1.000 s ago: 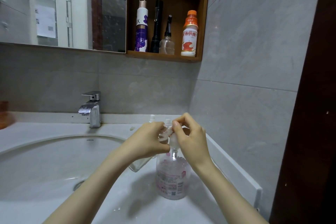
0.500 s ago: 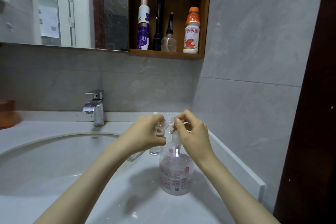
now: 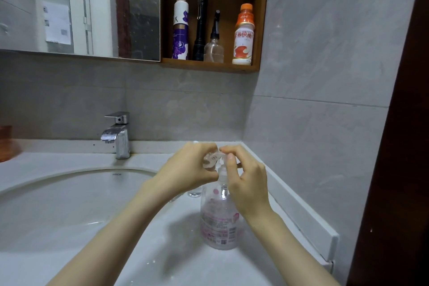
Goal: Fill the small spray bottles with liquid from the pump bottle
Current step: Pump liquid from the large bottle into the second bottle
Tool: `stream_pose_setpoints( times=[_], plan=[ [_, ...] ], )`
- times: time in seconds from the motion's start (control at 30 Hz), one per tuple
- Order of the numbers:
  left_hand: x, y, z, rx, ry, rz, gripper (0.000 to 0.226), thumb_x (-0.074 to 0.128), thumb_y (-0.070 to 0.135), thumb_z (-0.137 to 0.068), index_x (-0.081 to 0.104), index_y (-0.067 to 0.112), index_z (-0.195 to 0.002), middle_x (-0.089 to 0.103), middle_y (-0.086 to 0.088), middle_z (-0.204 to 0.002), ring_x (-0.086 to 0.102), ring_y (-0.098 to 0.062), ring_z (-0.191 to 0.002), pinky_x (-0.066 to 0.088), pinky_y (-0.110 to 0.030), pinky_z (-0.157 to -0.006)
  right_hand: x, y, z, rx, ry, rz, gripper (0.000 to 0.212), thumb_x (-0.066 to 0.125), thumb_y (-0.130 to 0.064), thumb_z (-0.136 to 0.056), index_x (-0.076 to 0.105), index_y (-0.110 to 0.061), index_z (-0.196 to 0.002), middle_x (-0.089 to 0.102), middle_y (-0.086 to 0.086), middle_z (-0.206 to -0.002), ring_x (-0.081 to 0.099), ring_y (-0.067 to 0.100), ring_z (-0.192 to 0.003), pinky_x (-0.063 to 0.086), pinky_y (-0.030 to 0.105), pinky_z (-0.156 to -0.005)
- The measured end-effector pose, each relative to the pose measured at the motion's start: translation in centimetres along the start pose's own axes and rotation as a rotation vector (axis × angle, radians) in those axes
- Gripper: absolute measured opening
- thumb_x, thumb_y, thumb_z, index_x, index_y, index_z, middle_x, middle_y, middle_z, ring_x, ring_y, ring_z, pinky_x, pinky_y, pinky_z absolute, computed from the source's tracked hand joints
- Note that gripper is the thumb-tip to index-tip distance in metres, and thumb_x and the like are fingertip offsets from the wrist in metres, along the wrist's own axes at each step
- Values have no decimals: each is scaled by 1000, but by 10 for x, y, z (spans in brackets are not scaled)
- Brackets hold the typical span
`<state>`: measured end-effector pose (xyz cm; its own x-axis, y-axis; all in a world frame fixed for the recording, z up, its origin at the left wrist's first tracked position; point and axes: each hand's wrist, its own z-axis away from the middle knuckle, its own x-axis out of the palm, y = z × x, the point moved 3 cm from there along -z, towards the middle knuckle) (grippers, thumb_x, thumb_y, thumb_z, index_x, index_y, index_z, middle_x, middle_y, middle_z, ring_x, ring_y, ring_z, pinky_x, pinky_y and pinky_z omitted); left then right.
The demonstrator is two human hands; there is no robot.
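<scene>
**Materials and Surface Finishes**

The pump bottle [image 3: 219, 223] is clear, glossy plastic with a printed pink-and-white label. The small spray bottle [image 3: 209, 160] is also clear plastic with smooth walls. The counter [image 3: 151, 267] is white, smooth and glossy, with scattered water droplets on it. The sink basin [image 3: 58, 204] has the same white gloss. The faucet [image 3: 117, 134] is polished, mirror-bright metal. The wall tiles [image 3: 313, 76] are grey with a stone-like pattern and a low satin sheen. The shelf [image 3: 261, 30] is brown wood with a smooth finish. On it, the flashlight [image 3: 201, 25] is black and matt, and the orange-capped bottle [image 3: 243, 39] is glossy plastic.
</scene>
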<state>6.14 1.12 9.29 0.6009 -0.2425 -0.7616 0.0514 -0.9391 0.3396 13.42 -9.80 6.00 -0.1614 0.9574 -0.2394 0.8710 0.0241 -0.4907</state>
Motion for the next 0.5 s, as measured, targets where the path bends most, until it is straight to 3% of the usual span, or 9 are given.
stream_pose_setpoints(
  times=[0.13, 0.27, 0.4, 0.5],
  plan=[
    [8, -2, 3, -17, -27, -16, 15, 61, 16, -69, 47, 20, -68, 58, 0, -63, 47, -17, -58, 41, -32, -55, 0, 1, 7, -13, 36, 60, 44, 28, -39, -86, 67, -21, -94, 68, -15, -87, 58, 4, -79, 46, 27, -71],
    [7, -4, 2, -31, -17, -54, 17, 61, 17, -70, 45, 22, -68, 58, 1, -64, 51, -19, -61, 41, -32, -54, 3, -2, 3, 14, 13, 65, 43, 27, -40, -86, 65, -21, -91, 62, -17, -79, 54, 3, -73, 40, 22, -66],
    [4, -2, -1, -26, -11, -56, 13, 62, 18, -70, 50, 19, -74, 61, 0, -68, 57, -21, -68, 48, -39, -62, 1, -1, 1, 88, -24, -89, 28, 39, -28, -89, 66, -19, -91, 67, -13, -82, 59, 5, -76, 44, 15, -64],
    [0, 2, -1, -19, -13, -52, 12, 62, 19, -69, 52, 17, -76, 59, 0, -68, 55, -23, -69, 47, -38, -61, -4, -5, -4, 184, -48, -224, 20, 47, -16, -94, 65, -15, -85, 65, 0, -71, 59, 14, -67, 44, 23, -62]
  ],
)
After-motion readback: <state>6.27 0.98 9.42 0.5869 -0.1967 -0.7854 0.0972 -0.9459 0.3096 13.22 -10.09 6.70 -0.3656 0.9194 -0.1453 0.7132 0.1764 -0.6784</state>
